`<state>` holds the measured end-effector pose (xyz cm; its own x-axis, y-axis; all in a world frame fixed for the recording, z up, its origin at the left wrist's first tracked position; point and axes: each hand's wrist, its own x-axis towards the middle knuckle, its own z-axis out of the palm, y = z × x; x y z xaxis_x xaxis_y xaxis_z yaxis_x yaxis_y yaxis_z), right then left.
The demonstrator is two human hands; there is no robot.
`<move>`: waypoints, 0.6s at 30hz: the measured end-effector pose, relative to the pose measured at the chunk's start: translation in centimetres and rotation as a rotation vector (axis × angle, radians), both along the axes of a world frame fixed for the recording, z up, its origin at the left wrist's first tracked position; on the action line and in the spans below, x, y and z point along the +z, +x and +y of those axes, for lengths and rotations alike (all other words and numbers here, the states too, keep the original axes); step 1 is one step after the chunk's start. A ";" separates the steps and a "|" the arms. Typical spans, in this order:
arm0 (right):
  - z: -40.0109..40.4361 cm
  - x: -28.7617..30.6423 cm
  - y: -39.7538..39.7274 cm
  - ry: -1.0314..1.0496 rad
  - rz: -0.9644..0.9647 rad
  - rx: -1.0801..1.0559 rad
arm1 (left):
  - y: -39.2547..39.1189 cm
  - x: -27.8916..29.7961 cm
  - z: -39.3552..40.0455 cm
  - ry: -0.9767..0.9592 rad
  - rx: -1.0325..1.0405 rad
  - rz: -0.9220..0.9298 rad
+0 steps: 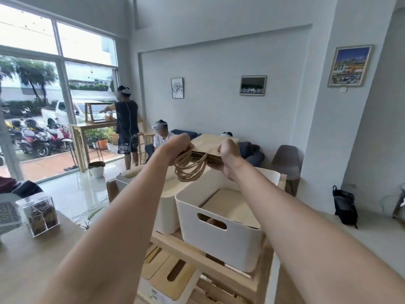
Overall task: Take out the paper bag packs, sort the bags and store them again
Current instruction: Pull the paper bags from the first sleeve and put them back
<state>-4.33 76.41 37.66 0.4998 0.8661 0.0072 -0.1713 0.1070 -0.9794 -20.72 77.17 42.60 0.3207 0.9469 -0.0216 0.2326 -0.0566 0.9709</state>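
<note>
**One bag pack up in both hands, over the bins**

Counts: one stack of paper bags (213, 148), two white bins, two hands on it. Bag count inside the stack can't be told. Left hand (177, 145) pinches the stack's left end; right hand (229, 154) is closed on its right end. Both arms stretched forward, stack lying flat between the grips. Twine handles (189, 168) hang in a bunch just below, between the two grips. Straight under the grip: near white bin (219, 233) on the wooden shelf (197, 255); second bin (167, 216) sits left of that one.
</note>
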 end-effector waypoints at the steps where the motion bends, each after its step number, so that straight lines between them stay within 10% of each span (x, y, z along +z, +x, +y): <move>1: 2.9 -0.8 -0.8 -0.017 -0.002 0.010 | -1.2 0.0 1.7 -0.010 0.013 0.022; 10: 4.8 -0.9 -11.7 -0.184 -0.042 0.091 | -9.3 -3.9 13.2 -0.107 -0.035 0.250; 18: 7.4 -4.1 -14.5 -0.484 -0.085 0.179 | -8.5 -7.2 15.6 0.168 -0.146 0.908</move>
<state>-18.88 83.83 33.58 0.3590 0.8520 -0.3810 -0.0636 -0.3850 -0.9207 -29.23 92.80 35.40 0.3639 0.9122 -0.1886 0.8778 -0.2681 0.3970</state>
